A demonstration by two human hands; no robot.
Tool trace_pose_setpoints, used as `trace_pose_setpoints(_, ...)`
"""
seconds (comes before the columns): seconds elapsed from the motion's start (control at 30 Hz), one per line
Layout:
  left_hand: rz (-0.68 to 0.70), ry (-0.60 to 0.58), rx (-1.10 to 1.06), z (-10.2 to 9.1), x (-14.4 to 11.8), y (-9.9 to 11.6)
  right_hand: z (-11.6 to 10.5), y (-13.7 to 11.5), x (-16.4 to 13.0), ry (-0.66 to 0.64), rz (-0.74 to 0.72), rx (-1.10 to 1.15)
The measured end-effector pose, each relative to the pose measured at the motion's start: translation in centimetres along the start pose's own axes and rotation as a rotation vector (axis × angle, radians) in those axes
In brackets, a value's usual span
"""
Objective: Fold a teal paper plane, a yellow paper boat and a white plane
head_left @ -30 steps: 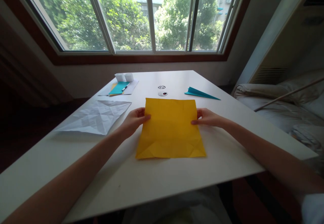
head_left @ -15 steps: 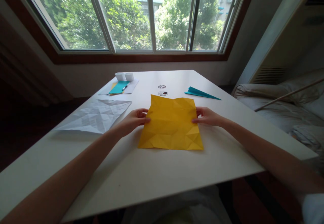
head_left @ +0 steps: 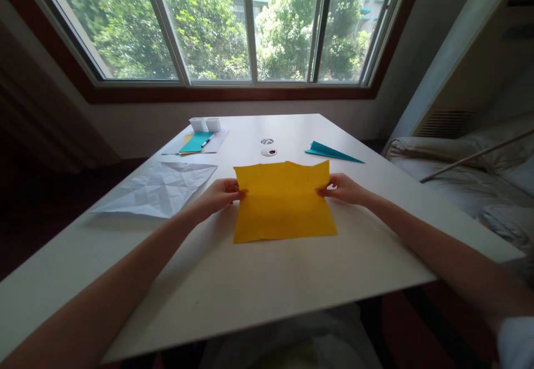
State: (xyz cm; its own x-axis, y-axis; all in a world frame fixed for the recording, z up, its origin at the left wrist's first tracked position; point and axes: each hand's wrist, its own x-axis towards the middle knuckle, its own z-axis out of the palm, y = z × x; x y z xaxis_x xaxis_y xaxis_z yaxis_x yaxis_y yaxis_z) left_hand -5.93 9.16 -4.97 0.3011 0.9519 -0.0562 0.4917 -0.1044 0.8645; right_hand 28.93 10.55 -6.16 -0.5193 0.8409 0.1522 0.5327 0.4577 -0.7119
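A yellow sheet of paper (head_left: 286,207) is held up over the white table (head_left: 267,280), its top edge wavy and its lower edge towards me. My left hand (head_left: 221,195) pinches its left side between thumb and fingers. On the opposite side my right hand (head_left: 344,188) pinches it in the same way. Between the two grips the sheet bends slightly along a crosswise line. Some of the fingertips are hidden behind the paper.
Left of the sheet lies a creased white paper (head_left: 161,188). Behind it are a teal sheet (head_left: 197,142), a pen (head_left: 206,141) and white containers (head_left: 204,124). Two round pieces (head_left: 268,152) lie beyond the yellow paper. A folded teal paper (head_left: 331,152) rests at the back right.
The yellow paper has tilted and been turned, so the creases near its lower edge no longer show and its top corners stand differently. Both hands still hold its sides.
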Motion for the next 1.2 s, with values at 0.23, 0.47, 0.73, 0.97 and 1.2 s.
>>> trace_pose_setpoints(0.23,0.26,-0.031,0.44,-0.5,0.2,-0.5,0.2,0.4,-0.1,0.009,-0.16,-0.255)
trace_pose_setpoints(0.47,0.457,-0.117,0.599,-0.7,0.5,-1.4,0.3,0.5,-0.1,-0.075,-0.31,-0.387)
trace_pose_setpoints(0.73,0.516,-0.137,0.68,-0.8,0.0,-0.9,0.1,0.3,-0.3,-0.185,-0.283,-0.472)
trace_pose_setpoints(0.97,0.567,-0.083,0.823,2.2,-1.3,1.0,1.0,-1.2,-0.6,-0.162,-0.299,-0.635)
trace_pose_setpoints(1.2,0.616,-0.25,0.762,4.6,-2.3,1.9,1.6,-2.8,-1.0,-0.205,-0.298,-0.694)
